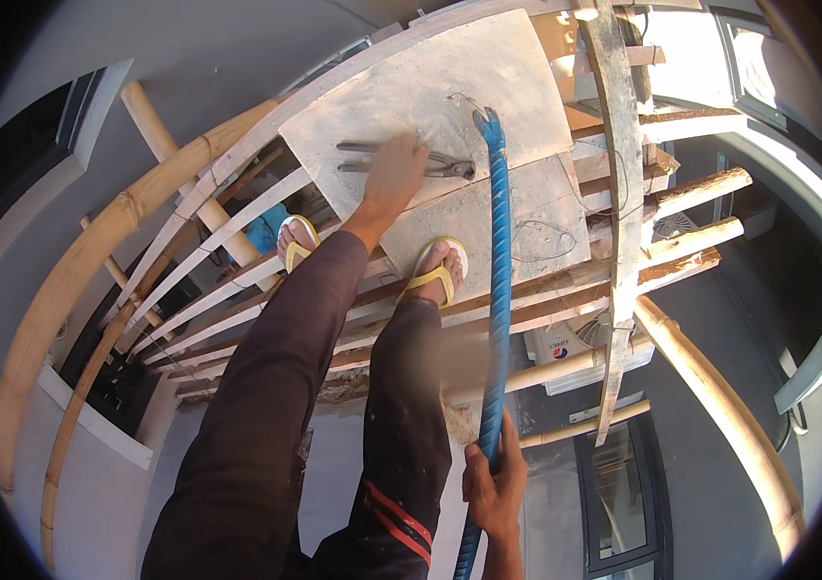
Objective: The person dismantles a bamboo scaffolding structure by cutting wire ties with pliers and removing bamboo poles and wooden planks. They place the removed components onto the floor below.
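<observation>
A pair of dark metal pincers [452, 167] lies on the pale, dusty board [488, 58], with the jaws to the right and both handles to the left. My left hand [396, 174] is over the handles, its fingers closed about them and partly hidden. In my right hand [496, 488], at the lower middle, is a long blue ribbed pry bar [500, 261]. My fingers wrap round its lower part. The bar rises up the view to a forked claw end that shows over the board. A thin bent wire [469, 100] lies beside the claw.
My feet, in yellow flip-flops [448, 275], stand on boards and slats. Bamboo poles [126, 213] curve along the left, and another bamboo pole [720, 416] slopes at the right. An upright wooden plank [621, 145] crosses several rough beams [691, 198]. Gaps show between slats, with a white air-conditioner unit [566, 353] below.
</observation>
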### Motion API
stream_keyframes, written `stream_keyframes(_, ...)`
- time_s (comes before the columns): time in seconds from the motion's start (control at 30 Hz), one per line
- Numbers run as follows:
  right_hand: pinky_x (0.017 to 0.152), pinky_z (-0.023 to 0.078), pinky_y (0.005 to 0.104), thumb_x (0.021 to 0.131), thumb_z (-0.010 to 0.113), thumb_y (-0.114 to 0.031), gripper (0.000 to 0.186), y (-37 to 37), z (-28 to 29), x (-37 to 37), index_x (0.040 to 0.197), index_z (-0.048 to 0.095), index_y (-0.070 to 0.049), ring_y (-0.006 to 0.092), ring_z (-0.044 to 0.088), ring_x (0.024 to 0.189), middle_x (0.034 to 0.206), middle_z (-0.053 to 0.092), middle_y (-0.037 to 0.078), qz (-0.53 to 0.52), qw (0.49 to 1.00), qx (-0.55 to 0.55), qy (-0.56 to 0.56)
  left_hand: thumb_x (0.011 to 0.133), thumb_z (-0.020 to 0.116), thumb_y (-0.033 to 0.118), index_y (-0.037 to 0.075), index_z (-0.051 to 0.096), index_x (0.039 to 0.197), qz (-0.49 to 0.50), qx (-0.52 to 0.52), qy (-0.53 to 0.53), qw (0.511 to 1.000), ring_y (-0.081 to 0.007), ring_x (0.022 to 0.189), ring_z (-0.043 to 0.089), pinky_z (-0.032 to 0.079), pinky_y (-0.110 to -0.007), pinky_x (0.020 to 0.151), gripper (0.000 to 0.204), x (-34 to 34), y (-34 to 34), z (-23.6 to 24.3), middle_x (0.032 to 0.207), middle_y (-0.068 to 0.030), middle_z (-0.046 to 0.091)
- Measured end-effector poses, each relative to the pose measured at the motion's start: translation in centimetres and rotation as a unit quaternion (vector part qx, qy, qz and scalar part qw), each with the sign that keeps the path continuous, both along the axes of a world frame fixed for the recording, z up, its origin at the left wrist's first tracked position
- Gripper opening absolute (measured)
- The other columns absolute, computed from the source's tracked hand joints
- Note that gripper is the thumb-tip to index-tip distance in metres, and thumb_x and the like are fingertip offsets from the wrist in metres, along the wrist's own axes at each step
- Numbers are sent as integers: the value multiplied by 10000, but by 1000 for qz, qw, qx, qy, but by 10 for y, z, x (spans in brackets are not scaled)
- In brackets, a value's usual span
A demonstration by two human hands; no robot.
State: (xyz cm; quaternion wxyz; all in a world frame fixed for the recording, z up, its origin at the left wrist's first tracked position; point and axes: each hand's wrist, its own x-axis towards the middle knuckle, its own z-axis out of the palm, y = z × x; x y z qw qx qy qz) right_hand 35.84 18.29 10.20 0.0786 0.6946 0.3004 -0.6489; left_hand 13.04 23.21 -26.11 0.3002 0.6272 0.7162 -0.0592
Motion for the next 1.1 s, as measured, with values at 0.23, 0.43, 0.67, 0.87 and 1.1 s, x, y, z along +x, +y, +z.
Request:
stream_keyframes(0.23, 334, 332, 226, 946, 483, -123, 479, 40, -27, -38, 1384, 389, 46, 86, 428, 384, 560, 469, 14, -99, 991, -79, 50, 820, 556, 77, 37, 570, 1153, -39, 197, -36, 979, -260, 1140, 491, 417, -368, 990, 335, -31, 7, -15, 1145, -105, 537)
stream_keyframes(0.43, 320, 331, 230, 947, 522, -119, 475, 63, -29, -44, 1383, 394, 20, 87, 443, 409, 632, 484, 26, -137, 978, -148, 54, 819, 554, 66, 12, 535, 1237, -74, 124, -29, 989, -255, 1165, 472, 420, -360, 1010, 422, -47, -8, -9, 1186, -83, 509)
stream_keyframes(0.67, 317, 330, 224, 954, 509, -111, 499, 85, -24, -62, 1411, 358, 22, 83, 423, 400, 611, 445, 11, -115, 978, -168, 41, 820, 535, 63, 0, 521, 1251, -63, 56, -41, 996, -244, 1114, 485, 421, -335, 998, 435, -34, -23, -3, 1162, -84, 510)
stream_keyframes(0.87, 316, 333, 229, 967, 489, -97, 520, 97, -24, -76, 1436, 302, 31, 80, 415, 393, 584, 435, 6, -121, 980, -149, 52, 821, 549, 86, -3, 518, 1256, -82, 110, 15, 990, -240, 1115, 483, 422, -327, 984, 445, -28, -29, -8, 1165, -96, 509)
stream_keyframes(1.1, 323, 328, 238, 979, 477, -92, 549, 90, -24, -77, 1435, 236, 98, 76, 396, 355, 548, 458, 15, -46, 992, -111, 47, 823, 617, 126, -12, 494, 1295, -19, 134, 3, 991, -248, 1120, 487, 431, -336, 979, 507, -27, -3, -14, 1182, -111, 500)
